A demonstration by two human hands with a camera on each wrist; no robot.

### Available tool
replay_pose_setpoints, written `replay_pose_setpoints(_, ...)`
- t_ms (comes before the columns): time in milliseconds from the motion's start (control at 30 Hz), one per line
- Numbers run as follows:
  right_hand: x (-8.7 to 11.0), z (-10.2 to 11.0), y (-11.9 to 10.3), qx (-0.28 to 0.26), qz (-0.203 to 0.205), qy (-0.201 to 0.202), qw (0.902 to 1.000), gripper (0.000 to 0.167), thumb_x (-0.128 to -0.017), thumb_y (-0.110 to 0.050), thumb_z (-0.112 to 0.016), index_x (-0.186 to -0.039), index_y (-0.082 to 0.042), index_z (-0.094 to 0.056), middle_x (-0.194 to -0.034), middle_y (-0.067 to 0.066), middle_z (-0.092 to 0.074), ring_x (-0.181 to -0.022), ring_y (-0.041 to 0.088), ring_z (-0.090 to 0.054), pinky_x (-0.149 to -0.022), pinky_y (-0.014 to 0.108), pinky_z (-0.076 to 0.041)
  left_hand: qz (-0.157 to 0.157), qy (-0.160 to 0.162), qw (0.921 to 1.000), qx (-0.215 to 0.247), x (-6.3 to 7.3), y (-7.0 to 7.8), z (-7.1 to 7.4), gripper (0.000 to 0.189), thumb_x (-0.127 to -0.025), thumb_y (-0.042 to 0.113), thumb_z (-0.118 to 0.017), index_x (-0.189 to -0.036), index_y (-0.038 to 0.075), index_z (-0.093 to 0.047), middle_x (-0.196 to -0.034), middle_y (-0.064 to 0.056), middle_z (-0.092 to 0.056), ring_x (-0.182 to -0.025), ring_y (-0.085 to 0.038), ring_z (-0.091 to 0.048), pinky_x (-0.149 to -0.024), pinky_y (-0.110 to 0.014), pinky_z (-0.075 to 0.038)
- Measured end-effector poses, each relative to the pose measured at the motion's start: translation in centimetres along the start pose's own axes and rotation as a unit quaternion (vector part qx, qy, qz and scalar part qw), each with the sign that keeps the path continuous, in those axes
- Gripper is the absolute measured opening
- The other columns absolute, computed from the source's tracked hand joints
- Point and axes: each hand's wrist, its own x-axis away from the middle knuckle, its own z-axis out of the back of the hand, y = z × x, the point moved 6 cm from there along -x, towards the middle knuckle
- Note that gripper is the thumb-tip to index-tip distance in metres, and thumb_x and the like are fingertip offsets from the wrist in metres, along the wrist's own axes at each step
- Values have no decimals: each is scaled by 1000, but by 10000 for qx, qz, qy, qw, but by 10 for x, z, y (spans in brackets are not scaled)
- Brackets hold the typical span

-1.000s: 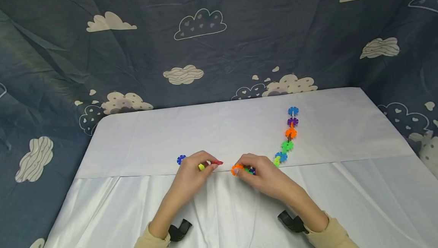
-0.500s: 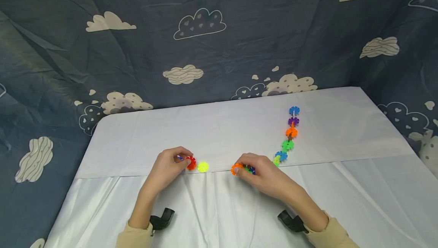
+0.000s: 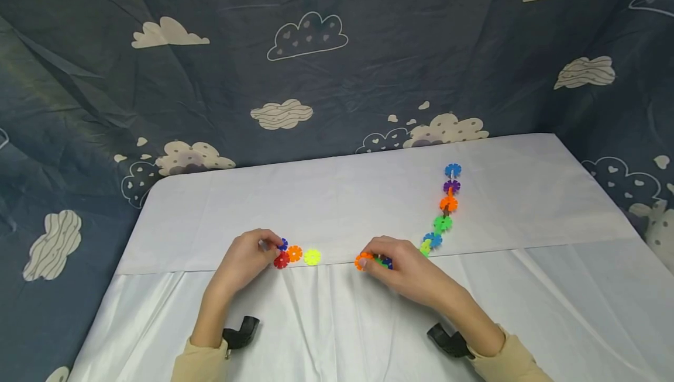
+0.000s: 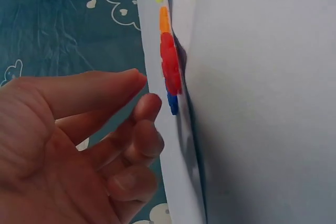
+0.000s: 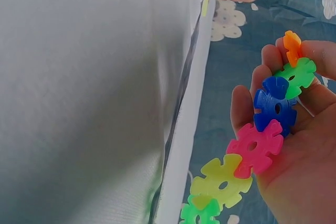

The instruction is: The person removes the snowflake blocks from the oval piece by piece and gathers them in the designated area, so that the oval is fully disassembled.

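Note:
My right hand (image 3: 402, 265) pinches an orange notched disc (image 5: 292, 47) at the end of a chain of interlocking discs. Green (image 5: 299, 77), blue (image 5: 275, 107), pink (image 5: 253, 147) and yellow discs (image 5: 221, 182) follow it across the palm. My left hand (image 3: 243, 259) holds nothing, its fingers bent and its thumb and index fingertips slightly apart. Right beside those fingertips are a red disc (image 3: 281, 260) and a partly covered dark blue disc (image 3: 284, 244). A loose orange disc (image 3: 295, 253) and a yellow disc (image 3: 312, 257) lie just to the right.
The chain's far part runs back over the white-covered table (image 3: 337, 206), past a purple disc (image 3: 451, 186) to a blue end disc (image 3: 453, 169). A dark cloud-patterned cloth (image 3: 237, 89) hangs behind. Black wrist mounts (image 3: 450, 341) sit at both wrists.
My left hand has moved left from beside the right hand, leaving the yellow disc on the table and then letting go of the red one. The right hand stays in place with the chain.

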Motion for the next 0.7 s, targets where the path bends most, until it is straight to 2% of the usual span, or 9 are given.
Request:
replay_pose_setpoints(100,0,0,0,2,13,8,10000,13,-96,-17,-63,-95,-29,-67,-92,-17,-61,-83,8,-56,-74,27,-48,-68,55,9998,192,2,6,-1,13,-89,7,-69,-100,10,-73,-85,-1,-62,-61,-19,-52,-57,-31,-45)
replay_pose_setpoints(300,0,-2,2,17,-91,-2,10000,19,-95,-12,-60,-95,-29,-66,-93,-17,-61,-84,8,-56,-76,27,-48,-719,-50,9951,679,10,38,-17,14,-88,6,-70,-101,12,-73,-81,3,-62,-62,-15,-54,-57,-29,-45)
replay_pose_setpoints(533,-1,-3,2,32,74,5,10000,14,-97,-13,-61,-97,-26,-67,-93,-15,-61,-83,8,-56,-75,30,-49,-1414,-311,9885,440,25,73,-45,12,-90,16,-72,-101,15,-73,-85,13,-61,-70,-10,-55,-60,-27,-47)
replay_pose_setpoints(700,-1,-3,2,-6,128,-24,9999,13,-97,-13,-63,-100,-23,-71,-96,-14,-65,-85,7,-58,-76,32,-51,-1689,-368,9840,434,30,90,-61,10,-90,20,-73,-100,18,-72,-83,14,-60,-69,-8,-55,-59,-26,-48)
